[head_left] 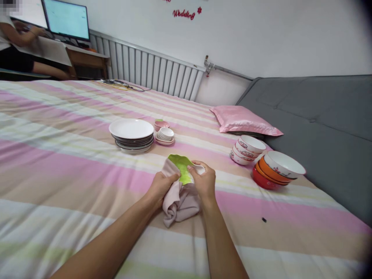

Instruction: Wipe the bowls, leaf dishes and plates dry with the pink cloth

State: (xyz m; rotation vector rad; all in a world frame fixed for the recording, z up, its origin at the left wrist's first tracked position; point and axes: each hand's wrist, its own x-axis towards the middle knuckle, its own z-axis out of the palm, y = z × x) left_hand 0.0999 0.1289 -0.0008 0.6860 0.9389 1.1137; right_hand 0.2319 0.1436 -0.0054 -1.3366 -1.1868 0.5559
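**A light hold over soft ground**

The bed [72, 186] looks like the widest source of trouble: its padded, creased surface could let anything on it rock if someone leans in. At far left of the work, the plates [131, 130] rise in a tall pile, and a jolt to the bedding could slide the top one off. To the right, the big bowls [283, 164] appear tilted, so the upper one could topple; the white bowls [247, 150] stand just beside them and could be knocked.

The cloth [183, 205] hangs loose in the near middle, and its folds could bunch under the grip. The left hand [163, 186] is closed, thumb pinning cloth over the dish's left side. The right hand [206, 180] is partly curled, thumb inside the dish, fingers around its right rim. The green dish [181, 164] sits between them; if the cloth slips, it could twist free. The small bowls [166, 134] lie beyond, where a dropped dish could chip them.
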